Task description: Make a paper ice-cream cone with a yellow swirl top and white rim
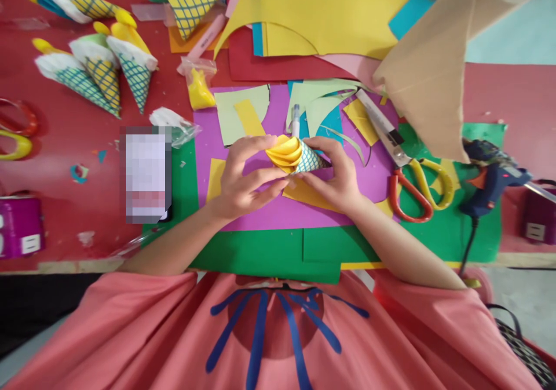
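Observation:
A small paper ice cream cone (pixel 310 159), white with a blue criss-cross pattern, lies on its side between my hands above the purple sheet. Its wide end points left and carries a layered yellow swirl (pixel 284 153). My right hand (pixel 333 172) grips the cone, thumb below and fingers above. Around the yellow swirl curl the fingers of my left hand (pixel 247 175), their tips touching its edges. Just behind the cone is a pen with a pale cap (pixel 296 120). Green and yellow paper scraps (pixel 249 117) surround it.
Scissors with red and yellow handles (pixel 410 196) and a blue hot glue gun (pixel 493 184) are at right. Several finished paper cones (pixel 102 74) lie at upper left, near a blurred-out phone (pixel 146 172). Yellow sheets (pixel 330 13) and brown card (pixel 430 83) occupy the back.

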`<state>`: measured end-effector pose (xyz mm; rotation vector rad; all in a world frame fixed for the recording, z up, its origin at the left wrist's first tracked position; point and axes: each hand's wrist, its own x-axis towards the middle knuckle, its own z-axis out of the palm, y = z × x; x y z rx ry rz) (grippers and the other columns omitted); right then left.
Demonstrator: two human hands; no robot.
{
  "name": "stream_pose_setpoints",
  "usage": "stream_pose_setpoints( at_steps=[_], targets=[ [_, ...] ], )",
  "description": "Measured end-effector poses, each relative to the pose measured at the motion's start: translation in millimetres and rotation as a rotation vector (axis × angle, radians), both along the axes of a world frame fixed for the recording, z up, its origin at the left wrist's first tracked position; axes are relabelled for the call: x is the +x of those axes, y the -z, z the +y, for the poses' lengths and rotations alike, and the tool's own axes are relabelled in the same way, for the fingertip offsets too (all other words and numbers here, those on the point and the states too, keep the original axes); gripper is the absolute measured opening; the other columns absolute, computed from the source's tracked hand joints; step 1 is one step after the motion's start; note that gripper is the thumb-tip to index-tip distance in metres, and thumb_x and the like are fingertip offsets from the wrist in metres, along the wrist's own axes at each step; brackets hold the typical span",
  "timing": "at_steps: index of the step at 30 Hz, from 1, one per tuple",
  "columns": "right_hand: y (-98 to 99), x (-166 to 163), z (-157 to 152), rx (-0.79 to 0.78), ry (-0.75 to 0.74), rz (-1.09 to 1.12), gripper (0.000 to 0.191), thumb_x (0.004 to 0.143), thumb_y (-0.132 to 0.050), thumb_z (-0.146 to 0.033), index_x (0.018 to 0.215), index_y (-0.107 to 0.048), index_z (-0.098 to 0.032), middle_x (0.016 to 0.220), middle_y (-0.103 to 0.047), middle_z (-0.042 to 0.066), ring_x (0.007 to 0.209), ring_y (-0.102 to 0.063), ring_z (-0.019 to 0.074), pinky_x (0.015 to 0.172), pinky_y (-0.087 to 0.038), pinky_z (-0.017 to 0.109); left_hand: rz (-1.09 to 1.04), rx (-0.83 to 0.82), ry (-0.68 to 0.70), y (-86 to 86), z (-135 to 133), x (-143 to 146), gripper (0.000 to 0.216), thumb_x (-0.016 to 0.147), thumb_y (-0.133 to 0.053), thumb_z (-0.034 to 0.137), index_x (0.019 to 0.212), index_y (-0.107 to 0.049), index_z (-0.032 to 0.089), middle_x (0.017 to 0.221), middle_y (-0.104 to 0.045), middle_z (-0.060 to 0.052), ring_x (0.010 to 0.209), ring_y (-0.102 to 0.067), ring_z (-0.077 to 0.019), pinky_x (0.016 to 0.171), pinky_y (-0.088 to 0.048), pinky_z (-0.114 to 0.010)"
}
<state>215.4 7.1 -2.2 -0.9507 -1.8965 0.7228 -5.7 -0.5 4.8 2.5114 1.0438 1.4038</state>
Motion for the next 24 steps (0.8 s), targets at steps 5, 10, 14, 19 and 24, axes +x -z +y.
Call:
stream_pose_setpoints(
  at_steps=[5,10,14,19,24],
  targets=[
    [0.3,0,2,0.028,-0.02,0.032,0.042,0.095,-0.058,-0.038,0.134,-0.052,-0.027,0.128,-0.066,0.009,0.12,-0.064,0.0264,0.102,-0.053,0.046,-0.269,-0.3,0.115,3.5,0,2,0.05,0.091,-0.062,0.05,0.136,-0.044,0.037,0.147,-0.051,-0.004,0.134,-0.056,-0.0215,0.109,-0.054,-0.045],
    [5.1,-5,2,0.065,-0.093,0.084,0.048,0.09,-0.067,-0.036,0.133,-0.048,-0.028,0.127,-0.066,0.01,0.122,-0.064,0.0253,0.103,-0.053,0.045,0.031,-0.402,0.259,5.5,2,6,0.069,0.093,-0.055,0.057,0.152,-0.027,0.038,0.152,-0.051,-0.007,0.141,-0.051,-0.0267,0.115,-0.047,-0.048],
    [8.9,-8,0,0.128,-0.1,-0.002,0.058,0.088,-0.07,-0.041,0.139,-0.044,-0.027,0.133,-0.064,0.014,0.129,-0.06,0.0276,0.105,-0.051,0.045,0.1,-0.325,0.258,3.1,0,9,0.065,0.093,-0.055,0.057,0.15,-0.034,0.035,0.148,-0.056,-0.008,0.139,-0.053,-0.028,0.115,-0.045,-0.05],
    [11.9,-12,-6,0.134,-0.118,-0.013,0.054,0.095,-0.056,-0.053,0.14,-0.043,-0.026,0.121,-0.071,0.01,0.107,-0.071,0.0221,0.088,-0.057,0.035,0.004,-0.267,0.253,-1.1,-1,11,0.076,0.089,-0.065,0.052,0.154,-0.029,0.033,0.145,-0.059,-0.009,0.138,-0.054,-0.0278,0.116,-0.044,-0.048],
    [11.5,-14,-15,0.04,-0.157,-0.028,0.056,0.096,-0.046,-0.062,0.134,-0.045,-0.022,0.114,-0.071,0.011,0.098,-0.072,0.0205,0.079,-0.058,0.032,-0.087,-0.296,0.299,-3.7,-2,12,0.072,0.087,-0.069,0.048,0.15,-0.037,0.031,0.142,-0.061,-0.009,0.134,-0.057,-0.0262,0.114,-0.045,-0.045]
  ],
)
